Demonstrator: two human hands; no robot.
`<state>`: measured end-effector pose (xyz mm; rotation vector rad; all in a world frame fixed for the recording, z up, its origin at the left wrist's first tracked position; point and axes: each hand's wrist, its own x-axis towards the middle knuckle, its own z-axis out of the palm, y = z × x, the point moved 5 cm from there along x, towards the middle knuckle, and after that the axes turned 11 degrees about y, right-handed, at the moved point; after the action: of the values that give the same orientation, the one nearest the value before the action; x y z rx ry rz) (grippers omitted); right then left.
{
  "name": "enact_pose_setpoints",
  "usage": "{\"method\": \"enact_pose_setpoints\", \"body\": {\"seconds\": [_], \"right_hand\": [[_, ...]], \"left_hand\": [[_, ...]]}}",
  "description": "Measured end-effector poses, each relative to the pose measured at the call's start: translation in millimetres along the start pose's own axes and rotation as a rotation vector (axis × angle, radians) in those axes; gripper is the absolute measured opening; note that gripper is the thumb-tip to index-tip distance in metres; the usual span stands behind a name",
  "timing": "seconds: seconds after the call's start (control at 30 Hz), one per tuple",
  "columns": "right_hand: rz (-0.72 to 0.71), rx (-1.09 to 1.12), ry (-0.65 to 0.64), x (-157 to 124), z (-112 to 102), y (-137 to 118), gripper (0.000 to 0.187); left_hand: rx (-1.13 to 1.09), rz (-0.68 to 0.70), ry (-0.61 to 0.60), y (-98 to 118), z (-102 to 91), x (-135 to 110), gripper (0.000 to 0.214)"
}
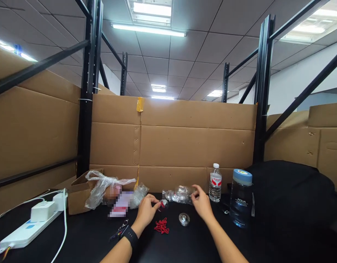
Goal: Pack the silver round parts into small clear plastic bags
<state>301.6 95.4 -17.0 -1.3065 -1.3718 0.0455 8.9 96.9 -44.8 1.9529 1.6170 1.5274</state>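
My left hand [148, 211] has its thumb and fingers closed on a small round silver piece with red on it [163, 204]; its exact kind is too small to make out. On the right, the fingertips of my right hand [201, 204] pinch the edge of a clear plastic bag [179, 194] with several shiny silver round pieces inside. Between my forearms lies a bunch of red cords [161, 226]. A round silver metal disc [184, 219] rests to the right of the cords, touched by neither hand.
A water bottle [215, 184] and a blue-lidded bottle [241, 199] stand right, beside a black cloth-like heap [291, 204]. Left are a power strip [23, 233], a cardboard box [78, 197], plastic bags [95, 193] and a keychain [121, 228]. Cardboard walls [174, 146] surround the black table.
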Motion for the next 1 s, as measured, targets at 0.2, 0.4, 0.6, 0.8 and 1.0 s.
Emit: {"method": "enact_pose_setpoints", "body": {"seconds": [0.2, 0.4, 0.6, 0.8, 1.0], "right_hand": [[0.162, -0.582, -0.023, 5, -29, 41, 0.063], [-0.107, -0.596, -0.033, -4, -14, -3, 0.04], [-0.267, -0.239, -0.457, -50, 40, -59, 0.034], [-0.338, -0.21, -0.57, -72, 71, -79, 0.05], [-0.318, -0.233, -0.516, -64, 76, -70, 0.045]], "left_hand": [[0.313, 0.038, -0.004, 2, -2.3, -6, 0.019], [0.366, 0.033, 0.013, 10, -4.3, -6, 0.026], [0.351, 0.057, 0.053, 18, -2.1, -6, 0.024], [0.331, 0.051, 0.067, 20, 2.7, -6, 0.02], [0.29, 0.076, 0.022, 19, 13.2, -6, 0.025]]}}
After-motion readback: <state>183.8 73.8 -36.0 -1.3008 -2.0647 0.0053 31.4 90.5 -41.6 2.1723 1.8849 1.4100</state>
